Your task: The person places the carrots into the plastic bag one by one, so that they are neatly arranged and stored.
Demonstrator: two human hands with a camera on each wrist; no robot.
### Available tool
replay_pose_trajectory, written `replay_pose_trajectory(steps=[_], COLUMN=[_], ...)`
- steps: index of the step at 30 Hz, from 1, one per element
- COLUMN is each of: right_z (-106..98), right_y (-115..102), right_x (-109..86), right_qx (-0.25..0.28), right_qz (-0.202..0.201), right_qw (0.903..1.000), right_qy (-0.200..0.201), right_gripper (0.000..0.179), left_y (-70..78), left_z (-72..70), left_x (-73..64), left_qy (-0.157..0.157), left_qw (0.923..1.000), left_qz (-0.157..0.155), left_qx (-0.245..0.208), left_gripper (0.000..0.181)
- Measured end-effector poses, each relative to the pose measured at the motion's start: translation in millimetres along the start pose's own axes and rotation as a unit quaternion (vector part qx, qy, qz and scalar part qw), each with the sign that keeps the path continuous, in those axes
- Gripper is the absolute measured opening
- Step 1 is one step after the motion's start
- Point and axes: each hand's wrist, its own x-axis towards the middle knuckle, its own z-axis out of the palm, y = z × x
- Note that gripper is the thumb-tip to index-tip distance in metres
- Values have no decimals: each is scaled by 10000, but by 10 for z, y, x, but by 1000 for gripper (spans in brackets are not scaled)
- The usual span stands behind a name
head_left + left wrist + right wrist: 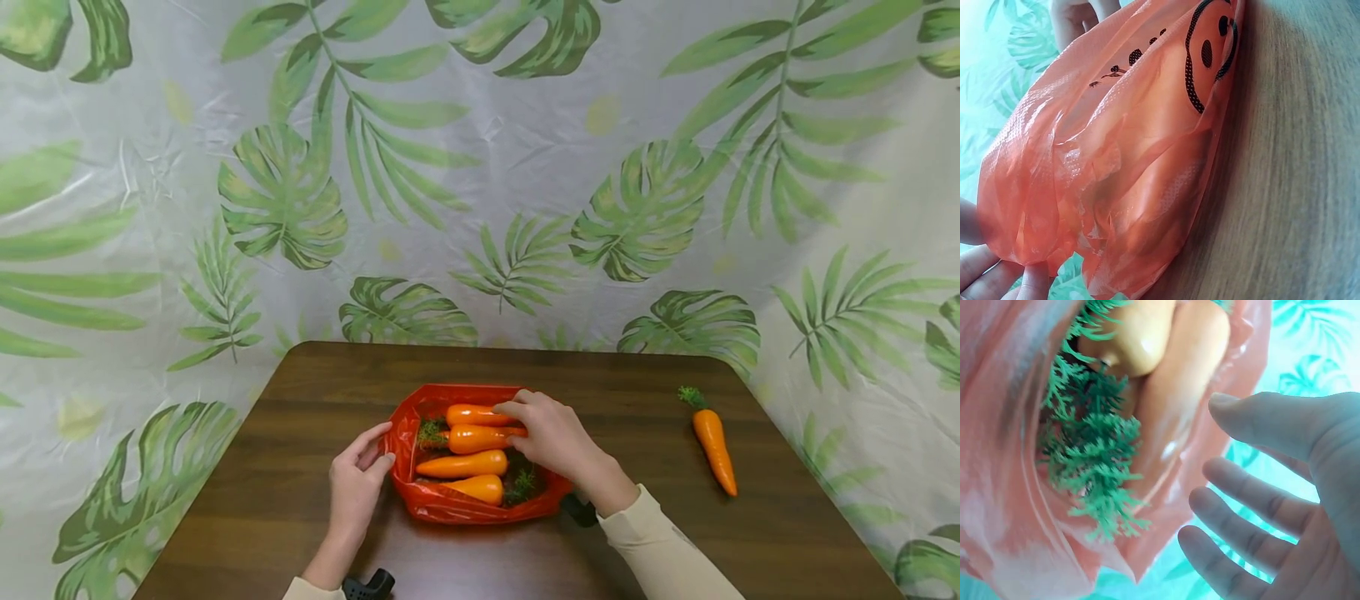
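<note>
A red plastic bag (408, 492) lies on the table with its mouth spread wide, and several orange carrots (472, 464) with leafy green tops (1097, 469) lie inside. My left hand (358, 483) holds the bag's left rim; in the left wrist view its fingertips (1035, 281) are at the red film's edge. My right hand (551, 433) is over the bag's right side, beside the two farthest carrots. Seen from the right wrist, its fingers (1235, 553) are spread with nothing between them and the thumb.
One more carrot (715, 450) with a green top lies on the dark wooden table (300, 467), well right of the bag. Behind the table hangs a leaf-patterned curtain (525, 167). Black straps with cameras sit at both wrists.
</note>
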Motion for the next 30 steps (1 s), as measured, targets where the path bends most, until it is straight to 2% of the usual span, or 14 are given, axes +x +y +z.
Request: replay_pose_trajectory(steps=[11,24,30], right_z=[-178,-345,-392], right_y=[97,332,437], right_x=[-163,-450,-587], right_qx=[331,391,475], right_qz=[344,903,1183], right_qw=[9986,9937,9900], right_qy=[209,539,613], right_gripper=[48,48,51], left_y=[-23,-28,-15], left_z=[7,2,-2], left_x=[-22,-38,1], left_qy=[-7,-8,27], left_qw=[10000,10000,9999], left_qz=[-18,-49,87], left_qx=[-39,18,64], left_gripper=[40,39,39])
